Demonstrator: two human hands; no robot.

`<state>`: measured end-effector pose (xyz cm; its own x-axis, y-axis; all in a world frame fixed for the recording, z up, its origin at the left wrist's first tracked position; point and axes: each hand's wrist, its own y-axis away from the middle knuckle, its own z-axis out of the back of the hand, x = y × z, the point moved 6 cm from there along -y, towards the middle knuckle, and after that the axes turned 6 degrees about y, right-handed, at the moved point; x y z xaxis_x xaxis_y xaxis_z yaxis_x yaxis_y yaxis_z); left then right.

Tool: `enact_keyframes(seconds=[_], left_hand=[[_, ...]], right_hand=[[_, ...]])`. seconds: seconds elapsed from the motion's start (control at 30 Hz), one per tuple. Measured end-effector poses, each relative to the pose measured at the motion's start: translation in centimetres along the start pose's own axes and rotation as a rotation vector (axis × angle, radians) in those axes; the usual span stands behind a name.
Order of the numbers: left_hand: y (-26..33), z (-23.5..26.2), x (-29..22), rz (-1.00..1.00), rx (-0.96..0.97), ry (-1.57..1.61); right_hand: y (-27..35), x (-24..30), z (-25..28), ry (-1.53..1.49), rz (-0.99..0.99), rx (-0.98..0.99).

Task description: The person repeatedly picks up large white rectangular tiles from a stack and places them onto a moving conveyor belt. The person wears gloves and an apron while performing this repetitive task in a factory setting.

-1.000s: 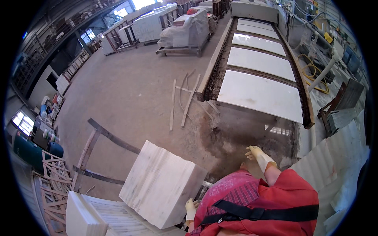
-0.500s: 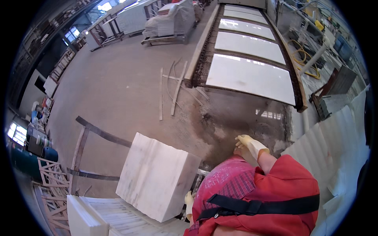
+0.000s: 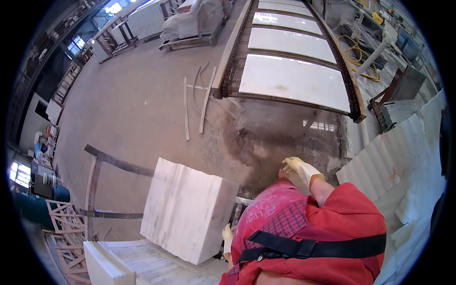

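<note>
My right hand (image 3: 301,168), in a cream-coloured rubber glove, hangs in front of my body above the wet floor. Its fingers are loosely bent and apart, and nothing shows in them. The other gloved hand, my left hand (image 3: 228,236), is low beside the right side of a thick stack of white marble slabs (image 3: 183,204). Part of it is hidden by my clothing, so its grip is unclear. Ahead, several polished white slabs (image 3: 294,83) lie spaced along a conveyor (image 3: 231,71).
More white slabs (image 3: 137,259) stand at the lower left, near a dark metal frame (image 3: 118,160). Thin strips (image 3: 207,99) lie on the floor left of the conveyor. Large pale sheets (image 3: 375,166) rise at my right. A plastic-wrapped load (image 3: 192,23) stands at the back.
The view has shifted slightly, so the conveyor and its slabs sit higher and further left in the picture. Both hands keep nearly the same places against my body.
</note>
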<state>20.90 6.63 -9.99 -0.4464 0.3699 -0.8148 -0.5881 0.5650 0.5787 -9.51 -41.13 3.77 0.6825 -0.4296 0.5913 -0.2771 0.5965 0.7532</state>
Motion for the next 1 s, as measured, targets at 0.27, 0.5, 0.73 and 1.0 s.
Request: enact_keyframes(seconds=[0.27,0.5,0.73,1.0], left_hand=[[1.9,-0.4,-1.4,0.136,-0.119,0.03],[3.8,-1.7,-0.8,0.22,-0.134,0.38],[4.9,-2.7,-0.3,0.433,-0.415,0.303],[6.8,-4.1,2.6,0.485,-0.484,0.212]], right_hand=[[0.4,0.3,-0.7,0.012,-0.021,0.011],[0.2,1.2,-1.4,-0.016,0.023,0.043],[-0.7,-0.9,-2.1,0.004,0.0,0.105],[-2.2,-3.4,-0.8,0.114,-0.112,0.122]])
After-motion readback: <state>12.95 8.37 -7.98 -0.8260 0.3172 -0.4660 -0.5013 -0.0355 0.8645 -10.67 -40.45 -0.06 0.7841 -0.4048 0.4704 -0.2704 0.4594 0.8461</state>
